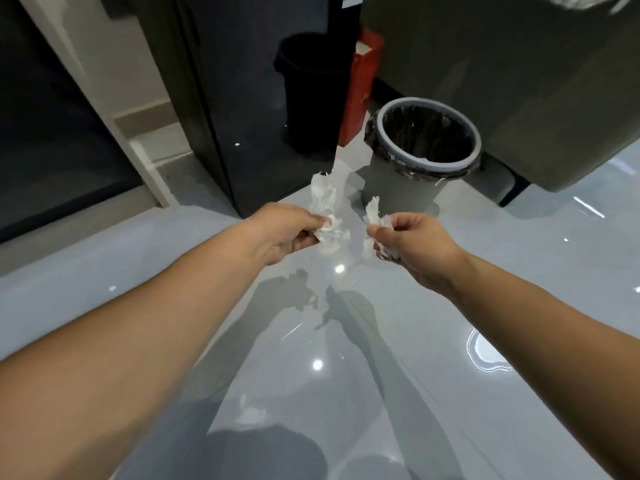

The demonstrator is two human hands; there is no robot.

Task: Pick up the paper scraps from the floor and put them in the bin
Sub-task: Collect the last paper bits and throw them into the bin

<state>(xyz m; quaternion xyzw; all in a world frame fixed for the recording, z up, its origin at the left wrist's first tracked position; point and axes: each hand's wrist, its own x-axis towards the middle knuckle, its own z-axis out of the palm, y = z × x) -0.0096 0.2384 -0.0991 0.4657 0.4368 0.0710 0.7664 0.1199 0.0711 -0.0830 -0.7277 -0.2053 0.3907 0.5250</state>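
Note:
My left hand [284, 230] grips a bunch of crumpled white paper scraps [327, 209] that stick up above the fingers. My right hand [412, 242] is closed on a smaller bunch of white scraps [374, 216]. Both hands are held out above the glossy grey floor, a short way in front of the bin. The grey round bin [391, 188] with a black liner stands beyond the hands, slightly to the right, with its mouth uncovered. A few white bits cling to the liner at its rim.
A dark glossy cabinet [221, 98] stands to the left of the bin. A red box [360, 81] leans behind the bin. A grey upholstered seat [519, 81] rises at the right. The shiny floor [346, 375] mirrors my arms and the ceiling lights.

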